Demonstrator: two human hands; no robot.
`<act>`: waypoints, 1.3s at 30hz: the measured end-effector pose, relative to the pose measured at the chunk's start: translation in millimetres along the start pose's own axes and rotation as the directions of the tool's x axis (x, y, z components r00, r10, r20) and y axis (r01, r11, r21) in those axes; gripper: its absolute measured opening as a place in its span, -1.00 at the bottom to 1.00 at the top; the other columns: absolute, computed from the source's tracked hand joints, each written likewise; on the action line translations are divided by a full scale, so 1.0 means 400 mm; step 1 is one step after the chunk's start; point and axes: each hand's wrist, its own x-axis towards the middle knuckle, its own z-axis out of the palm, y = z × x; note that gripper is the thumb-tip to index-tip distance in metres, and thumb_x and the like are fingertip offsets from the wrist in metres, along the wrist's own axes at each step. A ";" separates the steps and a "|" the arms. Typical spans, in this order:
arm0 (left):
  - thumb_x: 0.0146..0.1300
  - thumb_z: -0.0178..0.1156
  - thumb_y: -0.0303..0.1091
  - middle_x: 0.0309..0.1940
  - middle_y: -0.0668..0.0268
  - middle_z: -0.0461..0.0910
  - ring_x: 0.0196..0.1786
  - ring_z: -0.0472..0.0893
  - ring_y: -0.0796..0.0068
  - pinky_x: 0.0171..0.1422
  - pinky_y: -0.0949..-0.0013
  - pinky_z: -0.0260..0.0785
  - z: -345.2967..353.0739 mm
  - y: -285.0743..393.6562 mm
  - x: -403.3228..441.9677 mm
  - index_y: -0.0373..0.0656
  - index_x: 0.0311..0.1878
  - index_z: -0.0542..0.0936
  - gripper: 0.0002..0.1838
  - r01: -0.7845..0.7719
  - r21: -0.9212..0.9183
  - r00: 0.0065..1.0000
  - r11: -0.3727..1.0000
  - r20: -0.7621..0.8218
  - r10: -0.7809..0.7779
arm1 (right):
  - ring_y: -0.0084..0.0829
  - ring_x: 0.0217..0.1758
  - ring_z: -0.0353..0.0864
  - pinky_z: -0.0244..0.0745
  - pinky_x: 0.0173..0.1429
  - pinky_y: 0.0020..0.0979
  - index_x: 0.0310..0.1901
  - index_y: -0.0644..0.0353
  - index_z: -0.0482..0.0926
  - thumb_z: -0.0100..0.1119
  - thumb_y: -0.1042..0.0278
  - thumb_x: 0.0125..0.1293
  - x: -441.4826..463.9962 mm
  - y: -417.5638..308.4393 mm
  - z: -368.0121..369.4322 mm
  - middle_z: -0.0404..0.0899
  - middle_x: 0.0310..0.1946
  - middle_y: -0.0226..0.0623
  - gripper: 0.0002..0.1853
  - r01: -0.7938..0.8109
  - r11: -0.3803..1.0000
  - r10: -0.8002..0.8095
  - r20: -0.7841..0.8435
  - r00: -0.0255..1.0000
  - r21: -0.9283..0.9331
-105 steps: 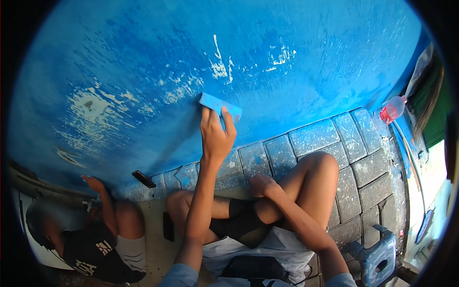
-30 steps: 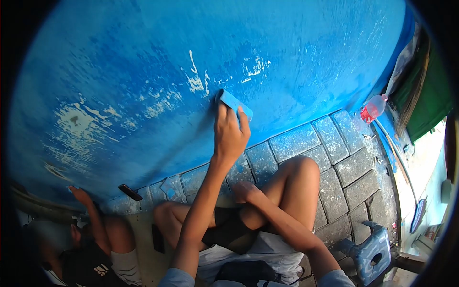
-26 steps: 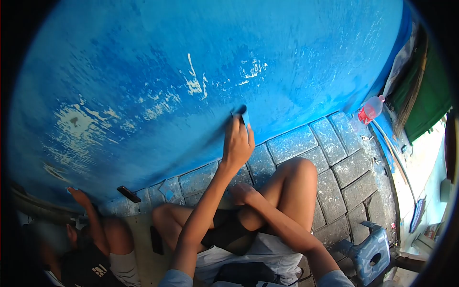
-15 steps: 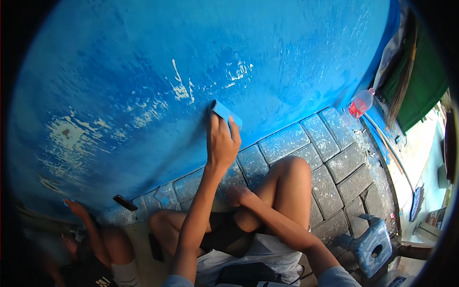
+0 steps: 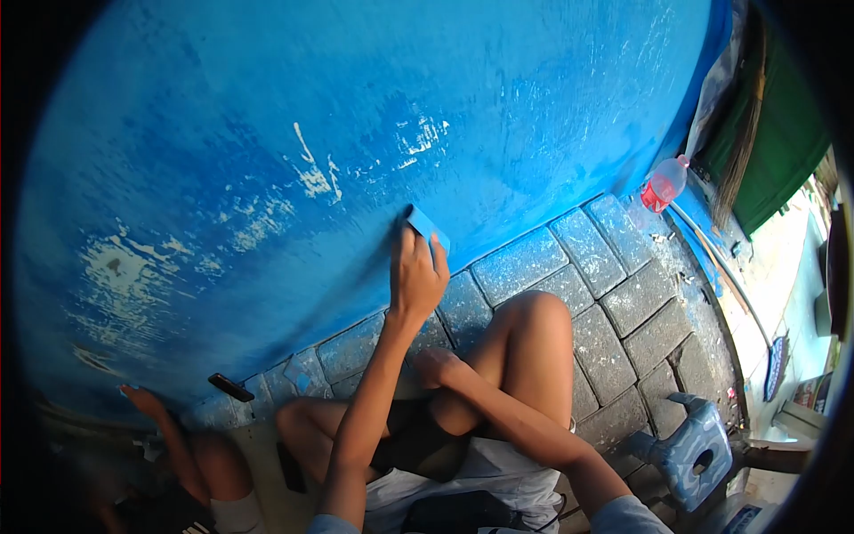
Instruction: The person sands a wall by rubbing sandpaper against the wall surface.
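My left hand (image 5: 416, 283) grips a folded piece of blue-backed sandpaper (image 5: 429, 228) and presses it against the lower part of the blue wall (image 5: 551, 98). Patches of scraped white and darker blue mark the wall around it. Loosely closed, my right hand (image 5: 438, 367) rests by my bent leg, the forearm lying across the thigh; nothing shows in its fingers. Between the wall and my legs lie grey paving bricks (image 5: 520, 265) speckled with pale dust.
A co-worker's hand (image 5: 140, 399) is at the wall on the lower left. A dark, phone-like object (image 5: 230, 387) stands by the wall's foot. To the right are a plastic bottle (image 5: 664, 185), a broom (image 5: 741, 147) and a blue-grey stool (image 5: 696, 458).
My left hand has slid the sandpaper a little right and down along the wall. The view has shifted slightly. My right hand stays by my leg.
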 end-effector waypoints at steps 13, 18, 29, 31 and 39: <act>0.37 -0.01 -0.43 0.06 -0.09 0.43 -0.02 0.49 -0.12 0.09 -0.04 0.31 0.190 -0.099 -0.132 -0.49 -0.09 0.50 -0.74 -0.091 0.143 0.947 0.985 0.318 0.042 | -0.09 0.03 0.71 0.64 0.07 -0.15 -0.13 0.21 0.69 0.24 0.44 0.07 0.025 0.018 0.041 0.70 -0.08 -0.03 -0.71 0.040 0.999 -0.039 0.020 0.999 -0.035; 0.36 0.03 -0.41 -0.01 -0.11 0.46 -0.05 0.51 -0.12 0.04 -0.02 0.35 0.091 -0.111 -0.230 -0.46 -0.12 0.53 -0.75 0.036 0.080 0.944 0.996 0.325 -0.060 | -0.07 0.02 0.71 0.63 0.06 -0.12 -0.07 0.23 0.66 0.21 0.41 0.11 -0.013 0.018 -0.005 0.69 -0.08 0.00 -0.68 -0.023 0.995 0.024 -0.010 1.000 0.101; 0.43 0.14 -0.35 -0.22 0.12 0.62 -0.19 0.65 0.33 -0.07 0.34 0.45 -0.178 -0.212 -0.463 -0.41 -0.14 0.57 -0.76 0.583 -0.530 0.809 0.616 0.310 -0.499 | 0.11 0.02 0.64 0.54 0.12 0.00 0.09 0.16 0.58 0.13 0.08 0.34 -0.026 0.025 -0.025 0.67 -0.14 0.10 -0.59 -0.020 0.997 0.017 0.039 0.999 0.070; 0.49 0.10 -0.33 -0.26 0.31 0.61 -0.20 0.57 0.64 -0.13 0.46 0.43 -0.175 -0.238 -0.512 -0.40 -0.09 0.57 -0.74 0.602 -0.664 0.758 0.444 0.300 -0.579 | 0.12 0.04 0.63 0.52 0.14 0.00 0.14 0.18 0.54 0.12 0.04 0.36 -0.049 0.017 -0.051 0.65 -0.09 0.11 -0.55 -0.036 0.996 0.034 0.023 0.999 0.076; 0.50 0.11 -0.23 -0.17 0.41 0.64 -0.11 0.58 0.65 -0.02 0.47 0.44 -0.217 -0.271 -0.555 -0.29 -0.01 0.59 -0.72 0.682 -0.675 0.693 0.281 0.476 -0.541 | 0.07 0.19 0.52 0.39 0.29 -0.10 0.19 0.29 0.44 0.01 0.01 0.48 -0.024 0.049 -0.041 0.54 0.05 0.18 -0.51 0.006 0.986 0.059 -0.374 0.925 0.170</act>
